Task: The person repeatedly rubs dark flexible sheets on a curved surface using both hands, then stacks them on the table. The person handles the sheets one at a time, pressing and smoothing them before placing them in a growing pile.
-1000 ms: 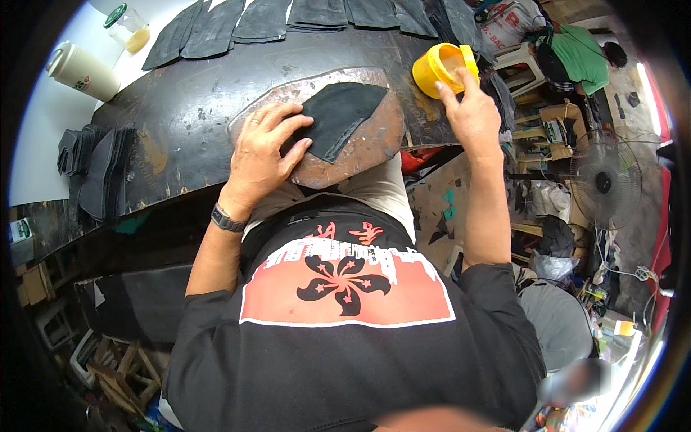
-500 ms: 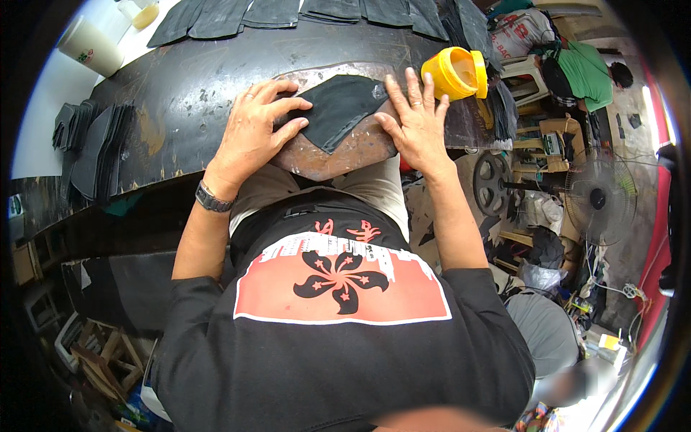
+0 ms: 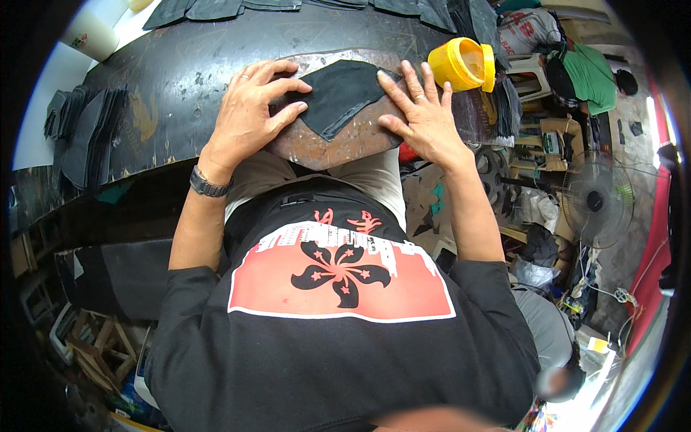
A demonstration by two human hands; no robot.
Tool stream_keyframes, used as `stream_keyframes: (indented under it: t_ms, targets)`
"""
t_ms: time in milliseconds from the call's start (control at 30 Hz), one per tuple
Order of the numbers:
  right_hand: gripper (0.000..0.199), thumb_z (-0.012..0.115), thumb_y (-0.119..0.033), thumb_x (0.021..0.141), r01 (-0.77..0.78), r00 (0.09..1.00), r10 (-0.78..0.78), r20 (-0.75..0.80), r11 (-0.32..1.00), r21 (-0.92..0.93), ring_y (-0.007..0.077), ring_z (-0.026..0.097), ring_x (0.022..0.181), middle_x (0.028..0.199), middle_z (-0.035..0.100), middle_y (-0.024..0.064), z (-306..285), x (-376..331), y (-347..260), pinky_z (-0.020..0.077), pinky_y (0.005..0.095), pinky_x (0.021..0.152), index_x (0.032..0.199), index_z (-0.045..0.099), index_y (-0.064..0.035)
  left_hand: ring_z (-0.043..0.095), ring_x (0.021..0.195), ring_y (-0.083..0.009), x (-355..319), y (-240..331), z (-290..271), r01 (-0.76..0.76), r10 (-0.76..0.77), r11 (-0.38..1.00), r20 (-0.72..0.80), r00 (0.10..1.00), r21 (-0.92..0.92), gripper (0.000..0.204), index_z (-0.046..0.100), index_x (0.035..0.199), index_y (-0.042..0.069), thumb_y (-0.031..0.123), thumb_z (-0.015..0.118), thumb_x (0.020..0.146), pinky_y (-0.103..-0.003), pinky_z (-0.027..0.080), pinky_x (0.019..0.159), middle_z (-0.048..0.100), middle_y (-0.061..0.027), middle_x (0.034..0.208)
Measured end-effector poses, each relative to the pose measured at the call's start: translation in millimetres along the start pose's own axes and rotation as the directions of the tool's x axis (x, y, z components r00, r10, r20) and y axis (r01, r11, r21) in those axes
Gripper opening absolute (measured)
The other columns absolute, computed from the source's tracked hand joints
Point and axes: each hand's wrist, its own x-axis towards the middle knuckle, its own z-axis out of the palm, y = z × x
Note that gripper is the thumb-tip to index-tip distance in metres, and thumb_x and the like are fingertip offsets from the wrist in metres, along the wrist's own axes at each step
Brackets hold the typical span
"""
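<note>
A black, leather-like flat piece (image 3: 338, 93) lies on a worn brown board (image 3: 317, 153) at the table's near edge. Its lower right edge shows a narrow folded or raised strip. My left hand (image 3: 248, 108) rests at the piece's left side, thumb and fingers apart, their tips at its edge. On the other side, my right hand (image 3: 425, 119) is spread, its index finger pressing down over the right corner and hiding it. Just beyond the right hand, a yellow tub (image 3: 461, 65) leans open, with pale yellowish stuff inside.
Stacks of black cut pieces (image 3: 93, 137) stand at the table's left, and more lie along its far edge. A white cup-like container (image 3: 90, 36) is at the far left. On the right are a fan (image 3: 594, 198), a person in green (image 3: 586, 75) and a person in grey (image 3: 540, 324).
My right hand has shifted so that its index finger covers the piece's right corner, where a shiny patch showed before. The left hand stays at the left edge. The whole view has shifted slightly.
</note>
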Motion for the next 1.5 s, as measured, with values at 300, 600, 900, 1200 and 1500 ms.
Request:
stream_keyframes:
  t_ms: [300, 600, 900, 1200, 1500]
  targets:
    - [0.081, 0.054, -0.072, 0.089, 0.189, 0.981, -0.181, -0.062, 0.968, 0.166, 0.0365, 0.011, 0.157, 0.168, 0.023, 0.0098, -13.8, -21.4, -71.2, 0.006, 0.0746, 0.116, 0.158, 0.037, -0.033, 0.055, 0.129, -0.0289, -2.9, -2.9, 2.3, 0.016, -0.016, 1.0, 0.006, 1.0, 0.025, 0.027, 0.076, 0.112, 0.018, 0.026, 0.075, 0.087, -0.045, 0.04, 0.111, 0.065, -0.005, 0.133]
    - [0.068, 0.055, -0.066, 0.093, 0.272, 0.962, -0.256, -0.091, 0.909, 0.316, 0.0395, 0.013, 0.155, 0.166, 0.026, 0.0137, -28.2, -25.8, -81.5, 0.0104, 0.0748, 0.115, 0.149, 0.051, -0.0264, 0.056, 0.127, -0.0284, -1.8, 0.5, 2.1, 0.036, -0.036, 0.999, -0.003, 0.999, -0.003, 0.025, 0.077, 0.109, 0.016, 0.024, 0.076, 0.086, -0.044, 0.041, 0.109, 0.066, -0.005, 0.13]
    - [0.057, 0.071, -0.047, 0.094, -0.397, 0.83, 0.551, -0.084, 0.691, 0.604, 0.0175, 0.068, 0.054, 0.073, 0.071, 0.0106, -74.3, -1.0, 48.8, 0.0545, 0.0281, 0.058, 0.134, 0.066, -0.0075, 0.056, 0.127, -0.0273, -2.2, -0.9, 4.7, 0.045, -0.045, 0.999, -0.021, 0.999, -0.002, 0.021, 0.078, 0.107, 0.017, 0.028, 0.073, 0.089, -0.044, 0.041, 0.109, 0.067, -0.0034, 0.128]
    - [0.067, 0.057, -0.063, 0.097, -0.635, 0.75, 0.503, 0.429, 0.727, 0.259, 0.0178, 0.067, 0.05, 0.062, 0.068, 0.0116, -72.4, 45.5, 98.7, 0.0504, 0.0284, 0.044, 0.117, 0.07, -0.0004, 0.057, 0.125, -0.0281, -5.5, -0.9, 6.5, 0.034, -0.034, 0.999, -0.072, 0.997, 0.004, 0.029, 0.074, 0.115, 0.016, 0.027, 0.074, 0.088, -0.043, 0.041, 0.108, 0.067, -0.0026, 0.127]
    - [0.051, 0.063, -0.053, 0.095, -0.494, 0.866, 0.48, -0.143, 0.865, -0.091, 0.0375, 0.071, 0.096, 0.101, 0.073, 0.0186, -81.0, -1.4, 26.8, 0.0555, 0.046, 0.083, 0.122, 0.072, -0.0108, 0.057, 0.125, -0.0286, -5.1, -4.3, 7.5, 0.039, -0.04, 0.999, -0.063, 0.997, -0.018, 0.028, 0.073, 0.113, 0.015, 0.026, 0.074, 0.088, -0.043, 0.04, 0.108, 0.067, -0.0035, 0.126]
